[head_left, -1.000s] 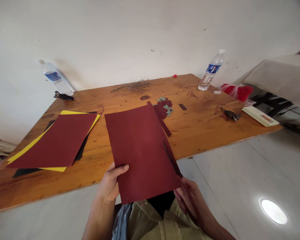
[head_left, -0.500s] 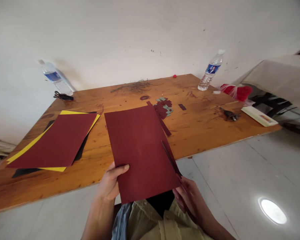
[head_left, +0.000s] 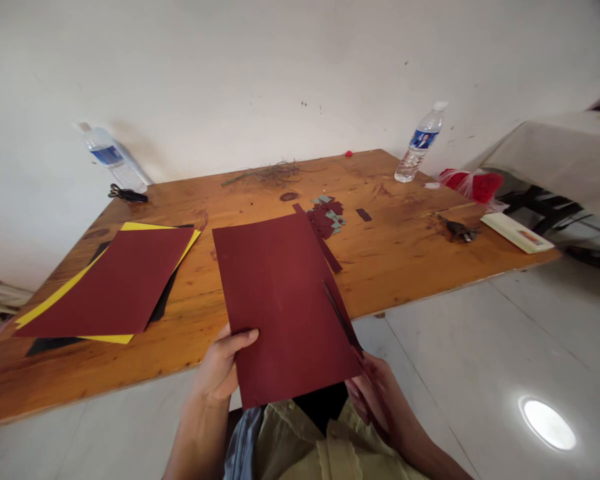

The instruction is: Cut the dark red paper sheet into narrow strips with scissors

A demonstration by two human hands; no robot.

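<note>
1. Widest of all, the wooden counter (head_left: pixel 400 267), and on its left side a stack of coloured sheets (head_left: pixel 115 287), maroon uppermost over yellow and black.
2. Centre stage, the maroon sheet (head_left: pixel 280 300), up between the two hands, its near end reaching back towards the body! Its long axis runs away from the person, the far end pointing across the counter and leaning slightly left.
3. Left hand (head_left: pixel 227 357): pinching the sheet's left edge low down, thumb flat on top, fingers mostly tucked behind.
4. Right hand (head_left: pixel 380 393): by the near right corner, curled round the scissors (head_left: pixel 337 310), their handles largely hidden.
5. One dark blade shows over the sheet's right side, aimed away and leftwards; how wide the scissors gape, I can't tell.
6. Just past the sheet, small scraps (head_left: pixel 323 217), maroon and grey-green, heaped together.
</note>
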